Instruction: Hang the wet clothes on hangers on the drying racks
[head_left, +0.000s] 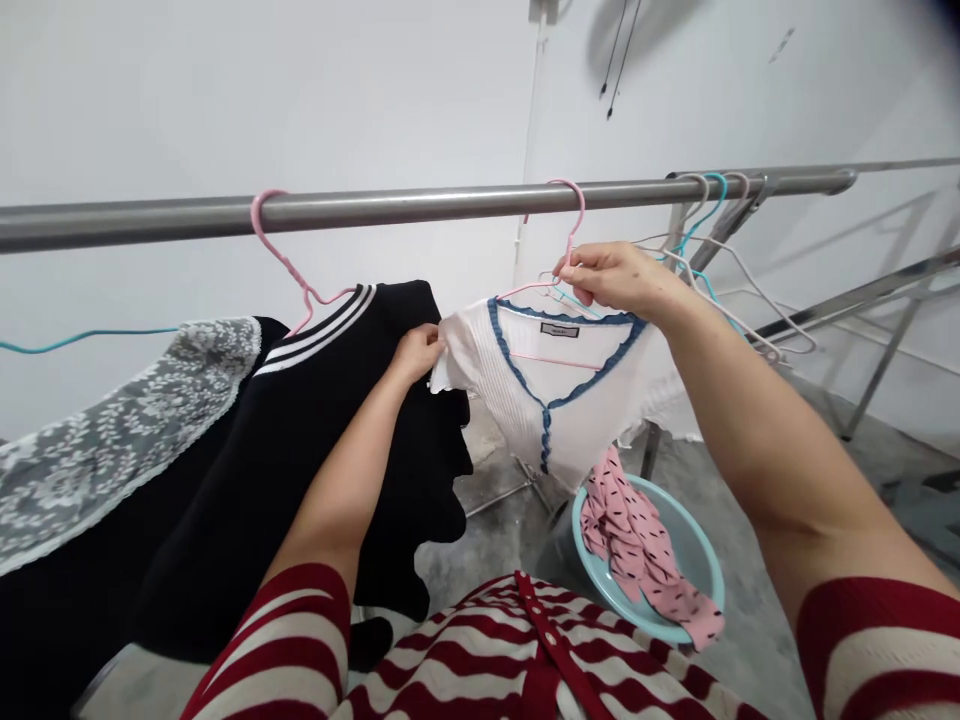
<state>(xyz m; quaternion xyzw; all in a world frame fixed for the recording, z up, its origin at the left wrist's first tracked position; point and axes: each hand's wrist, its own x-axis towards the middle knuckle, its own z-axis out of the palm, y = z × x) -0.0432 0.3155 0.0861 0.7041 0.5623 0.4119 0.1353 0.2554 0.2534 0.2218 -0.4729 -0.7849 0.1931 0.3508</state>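
A white short-sleeved top [517, 395] with blue ruffled trim hangs on a pink hanger [579, 205], which hooks over the metal rail [465, 202]. With fingers pinched, my right hand [619, 278] grips the hanger just below its hook. My left hand [416, 355] pinches the top's sleeve at the shoulder on the left side. Close beside that hand hangs a black garment [337, 400] with white stripes at the neckline, on another pink hanger [279, 260].
Several spare hangers [724, 240] hang at the rail's right end. Below, a light blue basin [709, 560] on the floor holds a pink cloth with dark marks [637, 540]. Far left hangs a black garment with white lace [142, 430]. A white wall [300, 90] stands behind.
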